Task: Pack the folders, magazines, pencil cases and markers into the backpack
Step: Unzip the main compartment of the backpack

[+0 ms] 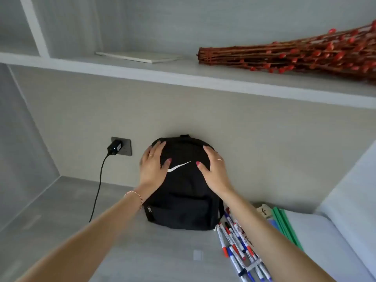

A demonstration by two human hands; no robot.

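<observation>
Both palms are flat on the black backpack (183,192), standing against the far wall: left hand (152,165) and right hand (213,169), fingers spread, gripping nothing. Markers (236,241) lie scattered near right, partly under the right forearm, green folders (284,226) beyond. A charger cable (97,186) hangs left.

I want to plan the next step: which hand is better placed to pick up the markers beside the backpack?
The right hand, probably. The markers lie right of the backpack, directly under the right forearm. The left hand rests on the bag's far side and would have to cross over.
</observation>
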